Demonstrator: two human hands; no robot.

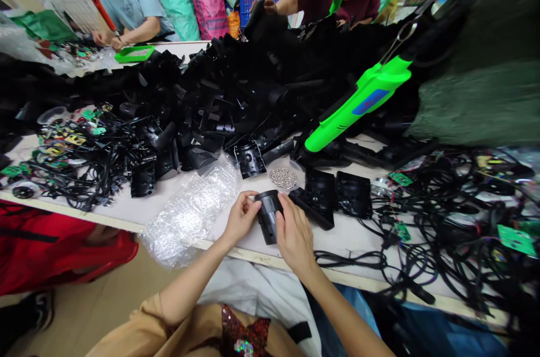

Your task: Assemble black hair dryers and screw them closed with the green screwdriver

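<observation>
Between my two hands, at the table's near edge, is a black cylindrical plastic housing (268, 216), tilted slightly. My left hand (242, 215) pinches its upper left rim with thumb and fingertips. My right hand (295, 230) wraps around its right side, fingers over the top edge. Just beyond it sits a shallow clear dish of small metal screws (283, 177). Black half-shells (320, 191) lie right of my hands, and another open black shell (250, 159) lies behind the dish. A green electric screwdriver (350, 109) hangs above the table, tip pointing down left.
Crumpled bubble wrap (194, 205) lies left of my hands. Black cables with circuit boards (517, 239) cover the right side; more cables (97, 160) lie left. A heap of black plastic parts (202, 87) spans the middle. Two people sit opposite, one near a green tray (135, 54).
</observation>
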